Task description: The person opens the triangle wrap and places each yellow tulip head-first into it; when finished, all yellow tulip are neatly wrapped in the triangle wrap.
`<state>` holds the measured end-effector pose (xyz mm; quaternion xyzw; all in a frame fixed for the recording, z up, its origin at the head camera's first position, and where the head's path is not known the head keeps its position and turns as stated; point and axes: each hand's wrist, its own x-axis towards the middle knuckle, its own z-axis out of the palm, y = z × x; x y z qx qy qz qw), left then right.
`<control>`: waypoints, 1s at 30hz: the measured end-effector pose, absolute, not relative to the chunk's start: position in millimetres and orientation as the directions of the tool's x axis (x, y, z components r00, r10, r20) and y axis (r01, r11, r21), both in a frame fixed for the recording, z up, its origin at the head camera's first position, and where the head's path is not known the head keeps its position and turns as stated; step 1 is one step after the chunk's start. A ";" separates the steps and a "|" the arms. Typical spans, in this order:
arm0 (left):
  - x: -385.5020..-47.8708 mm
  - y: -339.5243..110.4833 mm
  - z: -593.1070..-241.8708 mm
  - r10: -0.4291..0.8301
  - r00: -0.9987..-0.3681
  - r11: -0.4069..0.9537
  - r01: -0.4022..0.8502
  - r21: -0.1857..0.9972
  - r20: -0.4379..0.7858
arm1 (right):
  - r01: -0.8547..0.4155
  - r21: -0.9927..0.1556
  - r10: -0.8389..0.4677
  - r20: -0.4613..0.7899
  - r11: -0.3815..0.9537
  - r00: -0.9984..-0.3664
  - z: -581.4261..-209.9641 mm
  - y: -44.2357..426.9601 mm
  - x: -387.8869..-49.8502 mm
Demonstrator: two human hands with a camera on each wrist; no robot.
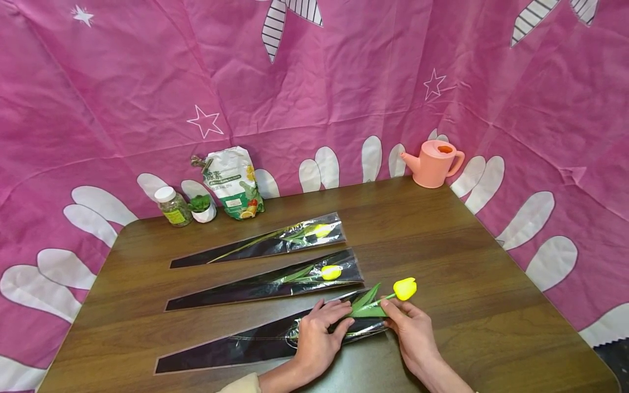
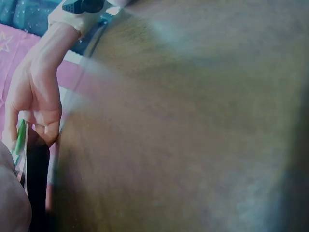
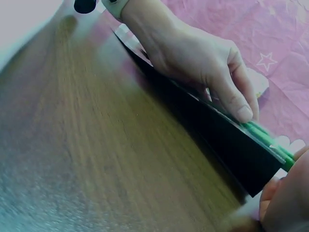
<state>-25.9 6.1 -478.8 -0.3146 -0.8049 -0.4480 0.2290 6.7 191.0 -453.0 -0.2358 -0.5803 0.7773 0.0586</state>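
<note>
A yellow artificial tulip (image 1: 405, 289) lies with its stem and green leaves partly in the wide end of the nearest black, clear-fronted flower sleeve (image 1: 221, 348). My left hand (image 1: 319, 335) is over the sleeve, pinching the tulip near its leaves between thumb and fingers; in the right wrist view its thumb (image 3: 244, 113) is against the green part. My right hand (image 1: 411, 333) grips the sleeve's wide end, thumb beside the stem just below the bloom. In the left wrist view the black sleeve (image 2: 38, 179) runs between that hand's thumb and fingers. The lower stem is hard to make out.
Two sleeves with yellow tulips, a middle one (image 1: 221, 292) and a far one (image 1: 236, 251), lie beyond. Along the back stand a lidded jar (image 1: 174, 207), a small potted plant (image 1: 202, 208), a white-green bag (image 1: 235, 183) and a pink watering can (image 1: 432, 166).
</note>
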 end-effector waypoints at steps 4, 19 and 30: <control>-26.0 6.0 -479.6 0.298 -0.694 0.406 0.713 0.571 0.656 | 0.244 -0.930 0.331 -0.330 -0.275 -0.884 -448.7 192.3 10.4; -26.9 4.6 -487.3 0.318 -0.719 0.475 0.685 0.552 0.618 | 0.399 -0.902 -0.061 -0.395 -0.165 -0.917 -437.8 224.6 13.6; -27.5 3.4 -488.0 0.332 -0.709 0.464 0.697 0.547 0.622 | -0.056 -0.761 0.076 0.137 0.647 -0.988 -436.1 252.1 16.5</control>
